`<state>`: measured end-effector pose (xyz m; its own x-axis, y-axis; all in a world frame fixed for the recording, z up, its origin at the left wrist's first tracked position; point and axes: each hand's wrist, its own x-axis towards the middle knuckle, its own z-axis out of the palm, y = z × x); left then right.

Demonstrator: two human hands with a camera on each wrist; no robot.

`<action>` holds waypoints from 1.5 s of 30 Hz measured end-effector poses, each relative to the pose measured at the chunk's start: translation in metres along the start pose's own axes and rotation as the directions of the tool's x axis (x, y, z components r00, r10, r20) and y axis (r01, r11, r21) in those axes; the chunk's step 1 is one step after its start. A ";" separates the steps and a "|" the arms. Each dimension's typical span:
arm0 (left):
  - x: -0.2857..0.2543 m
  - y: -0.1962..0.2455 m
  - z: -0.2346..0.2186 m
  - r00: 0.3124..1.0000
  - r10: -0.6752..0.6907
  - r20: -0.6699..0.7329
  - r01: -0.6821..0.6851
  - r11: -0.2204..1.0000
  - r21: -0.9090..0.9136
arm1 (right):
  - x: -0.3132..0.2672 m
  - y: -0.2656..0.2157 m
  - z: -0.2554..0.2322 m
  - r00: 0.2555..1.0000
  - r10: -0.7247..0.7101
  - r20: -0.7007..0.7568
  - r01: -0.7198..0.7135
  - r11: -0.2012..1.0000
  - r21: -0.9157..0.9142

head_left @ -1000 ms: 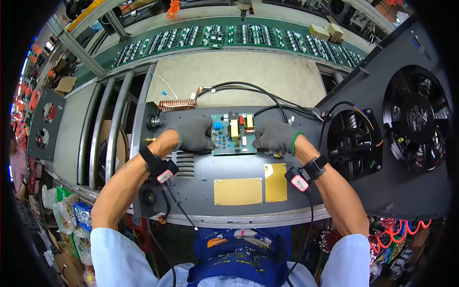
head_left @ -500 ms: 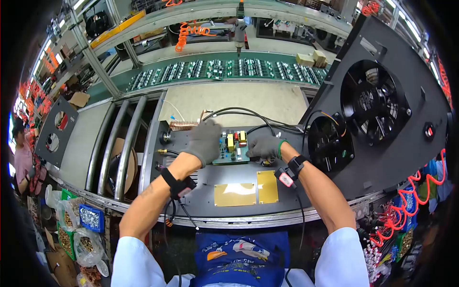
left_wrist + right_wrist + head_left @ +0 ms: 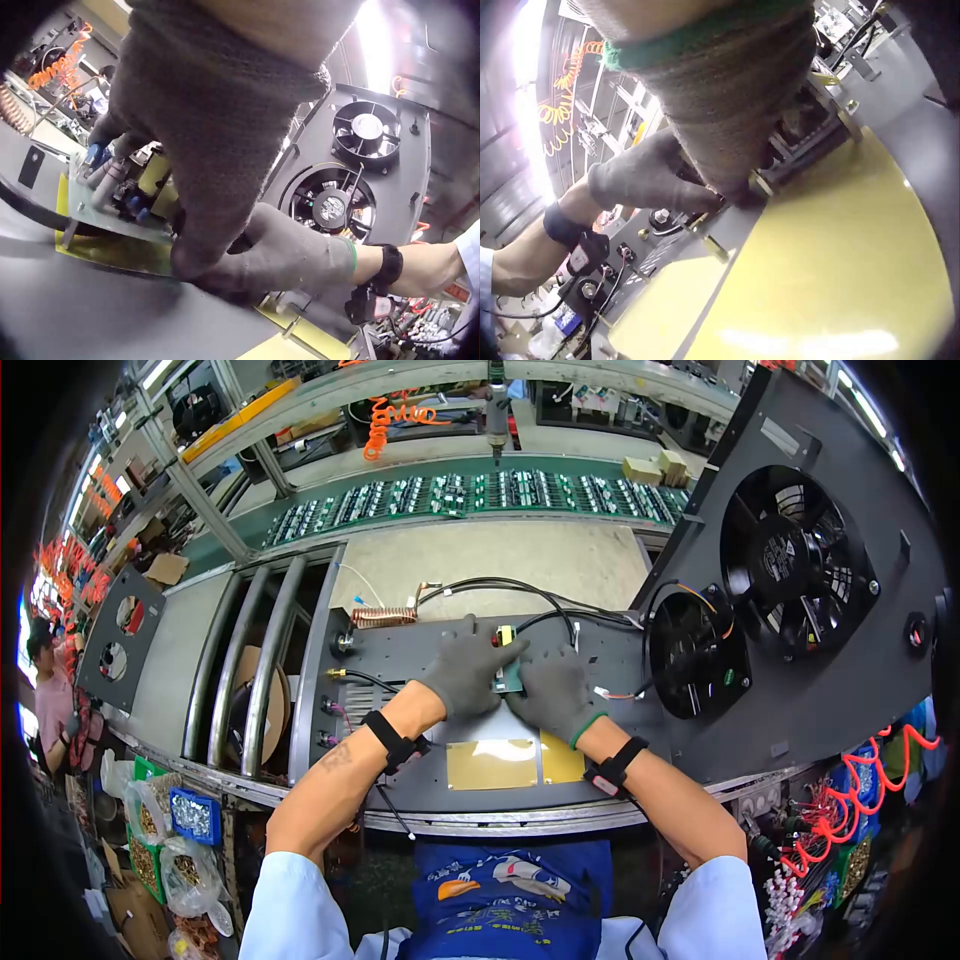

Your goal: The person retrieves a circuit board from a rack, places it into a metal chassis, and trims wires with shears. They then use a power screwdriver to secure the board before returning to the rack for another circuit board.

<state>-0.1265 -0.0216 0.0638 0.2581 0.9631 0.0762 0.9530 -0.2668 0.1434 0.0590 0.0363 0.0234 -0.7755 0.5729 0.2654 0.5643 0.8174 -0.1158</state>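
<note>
A green circuit board (image 3: 510, 678) with upright parts lies above the dark metal panel (image 3: 420, 745), mostly covered by my gloved hands. My left hand (image 3: 462, 668) spans it from the left; in the left wrist view its fingers reach over the components (image 3: 105, 180) and its thumb is at the near edge. My right hand (image 3: 555, 695) grips the board's right part, its fingertips mostly hidden. A yellow sheet (image 3: 112, 259) shows under the board, with a small post (image 3: 70, 234) at the corner. Another yellow sheet (image 3: 840, 247) with corner posts lies nearest my right hand.
A raised panel with two black fans (image 3: 785, 555) stands to the right. Black cables (image 3: 500, 585) and a copper coil (image 3: 385, 617) lie along the back edge. Metal rollers (image 3: 255, 670) are on the left. Rows of circuit boards (image 3: 480, 492) line the green belt behind.
Both hands started at the board's two sides. The left lifted over its left part and then moved right; the right shifted inward. The hands now nearly meet over the board. The head view has tilted up.
</note>
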 end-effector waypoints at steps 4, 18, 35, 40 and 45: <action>0.006 0.003 -0.001 0.999 0.014 0.037 -0.015 0.999 0.032 | -0.004 -0.005 -0.001 0.998 0.045 -0.043 -0.042 0.998 0.051; 0.009 -0.004 -0.008 0.977 0.025 0.210 -0.016 0.999 -0.044 | -0.002 0.007 -0.012 0.995 -0.062 0.076 0.055 0.995 0.082; 0.007 0.009 -0.002 0.972 -0.057 0.227 0.044 0.997 0.062 | 0.047 0.032 -0.029 0.740 -0.023 0.672 -0.336 0.853 0.400; -0.012 0.017 0.015 0.998 -0.044 -0.053 0.057 0.964 0.260 | 0.033 0.033 -0.009 0.850 -0.008 0.526 -0.109 0.976 0.191; -0.083 0.051 -0.026 0.952 -0.129 -0.279 0.116 0.991 -0.063 | -0.005 -0.005 -0.042 0.992 -0.113 -0.050 0.119 0.981 0.151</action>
<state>-0.1039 -0.1160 0.0904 0.0787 0.9411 0.3289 0.9646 -0.1552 0.2134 0.0718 0.0264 0.0627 -0.8192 0.4731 0.3243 0.4183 0.8796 -0.2267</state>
